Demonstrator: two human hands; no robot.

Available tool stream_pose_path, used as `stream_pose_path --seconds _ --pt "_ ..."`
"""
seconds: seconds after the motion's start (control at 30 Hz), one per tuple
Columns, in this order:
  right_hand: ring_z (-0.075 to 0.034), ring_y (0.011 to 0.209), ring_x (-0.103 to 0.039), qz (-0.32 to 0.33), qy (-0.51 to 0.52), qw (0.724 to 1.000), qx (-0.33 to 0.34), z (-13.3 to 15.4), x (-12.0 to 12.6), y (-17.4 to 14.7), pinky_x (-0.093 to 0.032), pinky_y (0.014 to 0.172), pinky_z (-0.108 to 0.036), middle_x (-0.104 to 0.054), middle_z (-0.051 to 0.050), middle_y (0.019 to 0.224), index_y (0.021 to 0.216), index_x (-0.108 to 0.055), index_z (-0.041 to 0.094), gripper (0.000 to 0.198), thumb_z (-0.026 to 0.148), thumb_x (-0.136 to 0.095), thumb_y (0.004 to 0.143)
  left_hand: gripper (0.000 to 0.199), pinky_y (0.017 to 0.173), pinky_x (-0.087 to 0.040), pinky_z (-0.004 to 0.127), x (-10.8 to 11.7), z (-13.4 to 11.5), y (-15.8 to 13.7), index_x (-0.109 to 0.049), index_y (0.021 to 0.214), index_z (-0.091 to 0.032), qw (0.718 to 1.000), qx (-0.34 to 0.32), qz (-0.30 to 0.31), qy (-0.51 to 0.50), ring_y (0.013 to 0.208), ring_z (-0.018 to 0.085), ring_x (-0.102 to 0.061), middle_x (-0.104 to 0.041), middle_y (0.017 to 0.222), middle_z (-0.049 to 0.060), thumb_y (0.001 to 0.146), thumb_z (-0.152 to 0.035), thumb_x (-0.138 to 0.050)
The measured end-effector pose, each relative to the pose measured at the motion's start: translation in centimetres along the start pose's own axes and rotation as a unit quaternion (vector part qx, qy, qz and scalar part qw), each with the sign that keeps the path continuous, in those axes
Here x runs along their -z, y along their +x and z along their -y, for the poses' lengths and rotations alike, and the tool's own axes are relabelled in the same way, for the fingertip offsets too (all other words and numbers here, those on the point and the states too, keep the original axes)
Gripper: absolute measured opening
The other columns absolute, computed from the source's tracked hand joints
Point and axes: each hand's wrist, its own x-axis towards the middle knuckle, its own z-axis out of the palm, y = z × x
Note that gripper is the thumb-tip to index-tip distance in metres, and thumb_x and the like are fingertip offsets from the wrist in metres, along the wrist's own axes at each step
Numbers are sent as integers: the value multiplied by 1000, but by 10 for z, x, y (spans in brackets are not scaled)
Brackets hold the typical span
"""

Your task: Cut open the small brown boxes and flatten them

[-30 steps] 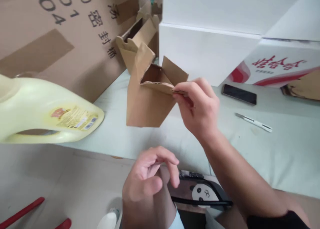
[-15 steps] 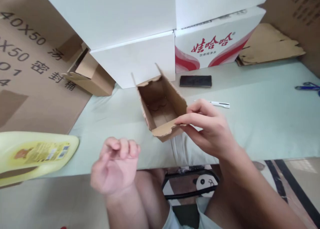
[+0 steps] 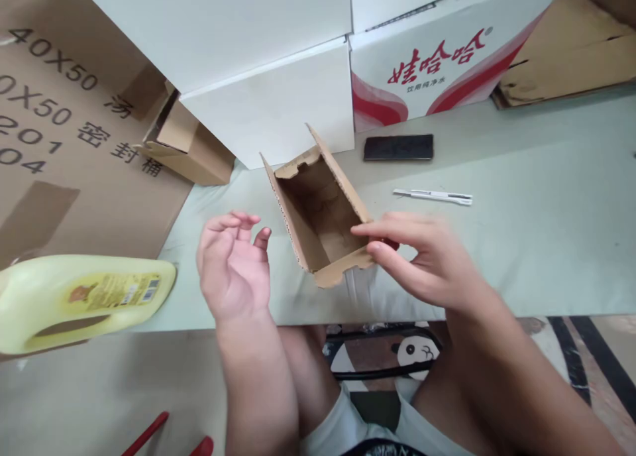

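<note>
A small brown cardboard box (image 3: 342,240) stands on the cloth-covered table with its top open and its flaps raised or folded out. My right hand (image 3: 422,254) pinches the box at its near right corner, the index fingertip over the rim and the thumb by the front flap. To the left of the box, my left hand (image 3: 236,264) hovers palm up, fingers loosely curled and apart, with nothing in it. A white utility knife or pen-like tool (image 3: 434,196) lies right of the box, beyond my right hand.
A black phone (image 3: 397,148) lies behind the box, before white cartons (image 3: 278,118). A second small cardboard box (image 3: 196,148) leans at the back left. A yellow jug (image 3: 114,267) lies at the front left edge. Flattened cardboard (image 3: 561,58) is at the back right.
My left hand has risen and turned, its fingers less curled. The front flap now tips further outward, and my right fingers have shifted to the box's corner. The view has moved slightly.
</note>
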Motion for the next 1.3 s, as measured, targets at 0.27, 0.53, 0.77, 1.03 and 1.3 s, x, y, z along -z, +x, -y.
stream_pose_path --seconds 0.27,0.53,0.77,1.03,1.3 --pt "-7 49 -60 41 -36 998 -20 1 -11 -2 -50 50 -18 -70 8 62 141 -61 20 50 8 -60 93 27 77 -54 27 21 5 16 -69 84 -23 999 -10 40 36 97 18 -62 -62 100 4 73 -41 -84" --pt "-9 49 -58 61 -34 998 -6 3 -21 -4 -51 50 -21 -67 8 63 153 -51 29 64 5 -59 94 72 121 -45 53 35 58 6 -56 141 -35 923 -152 298 192 156 37 -35 -40 160 10 81 -68 -76" --pt "-12 52 -60 38 -36 999 -12 5 -28 -12 -56 55 -26 -67 6 66 156 -49 33 68 6 -58 94 49 96 -59 41 44 62 -7 -44 134 -34 896 -273 201 286 144 31 -49 -46 146 11 92 -35 -68" --pt "-10 60 -62 38 -5 999 -14 9 -28 -18 -54 57 -25 -74 3 83 157 -48 39 69 8 -57 96 49 55 -44 23 36 58 -18 -55 124 -27 869 -382 91 302 64 8 -52 -61 98 -3 78 -13 -66" --pt "-32 137 -62 14 39 998 40 0 -19 -26 -57 110 -50 -65 -6 148 154 -54 35 57 37 -64 98 37 54 -37 24 16 50 -23 -60 114 -23 874 -415 49 250 59 7 -46 -54 83 -5 78 -25 -68"
